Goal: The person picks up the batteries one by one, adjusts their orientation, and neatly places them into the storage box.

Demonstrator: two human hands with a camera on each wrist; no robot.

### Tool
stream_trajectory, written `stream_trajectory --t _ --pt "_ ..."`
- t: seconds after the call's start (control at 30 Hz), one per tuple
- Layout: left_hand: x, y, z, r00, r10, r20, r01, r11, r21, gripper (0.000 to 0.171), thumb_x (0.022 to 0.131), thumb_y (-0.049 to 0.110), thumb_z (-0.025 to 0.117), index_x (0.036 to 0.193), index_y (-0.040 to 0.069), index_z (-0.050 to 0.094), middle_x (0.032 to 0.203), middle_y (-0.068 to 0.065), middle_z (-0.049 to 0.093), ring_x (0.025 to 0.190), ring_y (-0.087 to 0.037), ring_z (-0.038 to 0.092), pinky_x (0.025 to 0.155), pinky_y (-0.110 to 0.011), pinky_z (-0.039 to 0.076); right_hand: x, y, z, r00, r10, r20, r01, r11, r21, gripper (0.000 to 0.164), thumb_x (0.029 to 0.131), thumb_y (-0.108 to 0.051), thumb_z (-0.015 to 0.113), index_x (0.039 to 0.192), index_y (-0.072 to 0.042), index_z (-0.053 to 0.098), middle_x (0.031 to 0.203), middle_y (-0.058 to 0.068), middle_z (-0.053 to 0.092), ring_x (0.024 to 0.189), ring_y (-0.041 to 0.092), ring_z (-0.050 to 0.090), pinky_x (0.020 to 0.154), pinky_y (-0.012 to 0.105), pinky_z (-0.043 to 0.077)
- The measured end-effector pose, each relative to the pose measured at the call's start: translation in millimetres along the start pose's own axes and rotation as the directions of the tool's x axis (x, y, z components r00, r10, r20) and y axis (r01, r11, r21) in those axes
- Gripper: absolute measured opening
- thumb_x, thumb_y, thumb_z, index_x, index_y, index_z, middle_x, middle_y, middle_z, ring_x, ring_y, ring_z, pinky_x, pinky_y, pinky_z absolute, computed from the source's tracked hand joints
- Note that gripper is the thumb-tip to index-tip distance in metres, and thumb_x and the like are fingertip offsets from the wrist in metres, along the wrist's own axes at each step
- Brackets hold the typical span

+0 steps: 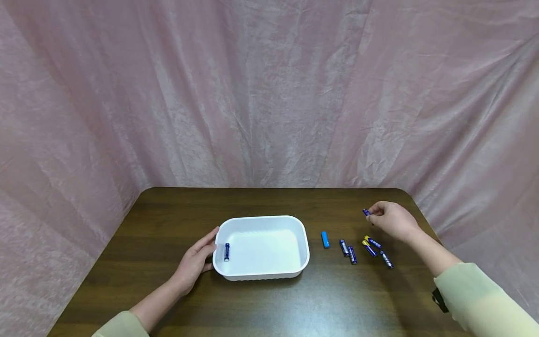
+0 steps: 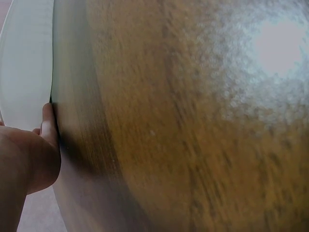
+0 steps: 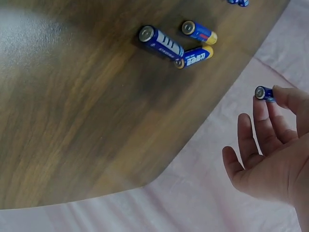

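Observation:
At the left end of a white plastic tray (image 1: 263, 275), my left hand (image 1: 194, 263) rests with its fingers fairly straight against the outer wall. In the left wrist view, one extended finger of the left hand (image 2: 34, 152) lies along that wall. A blue battery (image 1: 227, 252) lies inside the tray, near its left end. My right hand (image 1: 393, 220) is raised over the right side of the table, pinching a small dark blue battery (image 3: 264, 94) between thumb and fingertips. Its other fingers are loosely bent. Below it lie two yellow-ended batteries (image 1: 369, 248) and a blue-and-silver battery (image 1: 386, 260).
Between tray and right hand lie a light blue battery (image 1: 325, 240) and two dark blue batteries (image 1: 352, 255) side by side. Everything stands on a dark brown wooden table (image 1: 177, 210) with rounded corners. A pink curtain (image 1: 252, 93) hangs behind it.

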State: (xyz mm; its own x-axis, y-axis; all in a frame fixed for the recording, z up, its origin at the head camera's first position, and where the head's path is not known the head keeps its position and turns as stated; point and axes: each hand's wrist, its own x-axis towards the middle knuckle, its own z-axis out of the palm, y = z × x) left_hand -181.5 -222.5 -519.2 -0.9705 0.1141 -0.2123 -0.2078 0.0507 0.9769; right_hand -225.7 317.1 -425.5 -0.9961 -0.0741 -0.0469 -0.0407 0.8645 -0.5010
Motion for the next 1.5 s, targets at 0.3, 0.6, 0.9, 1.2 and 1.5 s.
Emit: stream_trajectory --t 0.3,0.6,0.9,1.2,1.5 --pt "-0.3 0.1 -0.9 1.0 -0.002 0.0 0.002 1.0 0.004 0.049 0.108 0.021 0.052 0.156 0.029 0.045 0.164 -0.006 0.032 0.139 -0.03 0.042 0.091 -0.042 0.057 -11 -15 4 1.0 0.007 0.009 -0.008 0.99 0.138 0.033 0.098 -0.029 0.069 0.116 -0.002 0.068 0.103 0.009 0.072 0.092 0.023 0.066 0.075 0.037 0.052" --pt "-0.2 0.0 -2.0 1.0 0.002 0.002 -0.002 1.0 0.009 0.049 0.108 0.021 0.052 0.156 0.029 0.045 0.164 -0.006 0.032 0.139 -0.03 0.042 0.092 -0.042 0.057 -16 -35 8 1.0 -0.019 0.016 0.015 0.976 0.219 0.034 0.098 -0.03 0.07 0.118 -0.002 0.068 0.105 0.008 0.072 0.095 0.027 0.065 0.077 0.036 0.052" --pt "-1.0 -0.1 -1.7 1.0 0.0 -0.004 0.0 1.0 0.003 0.049 0.108 0.02 0.051 0.156 0.029 0.046 0.163 -0.006 0.034 0.137 -0.03 0.044 0.09 -0.041 0.057 -14 -58 15 0.998 -0.044 0.041 0.03 0.955 0.294 0.028 0.099 -0.025 0.069 0.116 -0.004 0.069 0.103 0.007 0.074 0.099 0.028 0.065 0.082 0.038 0.051" --pt "-0.9 0.4 -0.9 1.0 -0.007 -0.01 0.007 1.0 0.009 0.049 0.108 0.02 0.052 0.156 0.03 0.046 0.163 -0.007 0.033 0.137 -0.031 0.044 0.089 -0.04 0.058 -14 -83 23 0.996 -0.061 0.064 0.035 0.937 0.347 0.027 0.097 -0.025 0.071 0.115 -0.005 0.069 0.1 0.004 0.071 0.097 0.025 0.063 0.082 0.038 0.051" --pt "-1.4 0.3 -1.3 1.0 0.0 -0.009 0.0 1.0 0.003 0.05 0.107 0.021 0.053 0.156 0.029 0.046 0.163 -0.008 0.034 0.136 -0.03 0.045 0.088 -0.039 0.058 -13 -105 35 0.991 -0.091 0.098 0.042 0.91 0.412 0.025 0.095 -0.023 0.073 0.113 -0.005 0.07 0.1 0.005 0.07 0.095 0.024 0.063 0.082 0.039 0.052"
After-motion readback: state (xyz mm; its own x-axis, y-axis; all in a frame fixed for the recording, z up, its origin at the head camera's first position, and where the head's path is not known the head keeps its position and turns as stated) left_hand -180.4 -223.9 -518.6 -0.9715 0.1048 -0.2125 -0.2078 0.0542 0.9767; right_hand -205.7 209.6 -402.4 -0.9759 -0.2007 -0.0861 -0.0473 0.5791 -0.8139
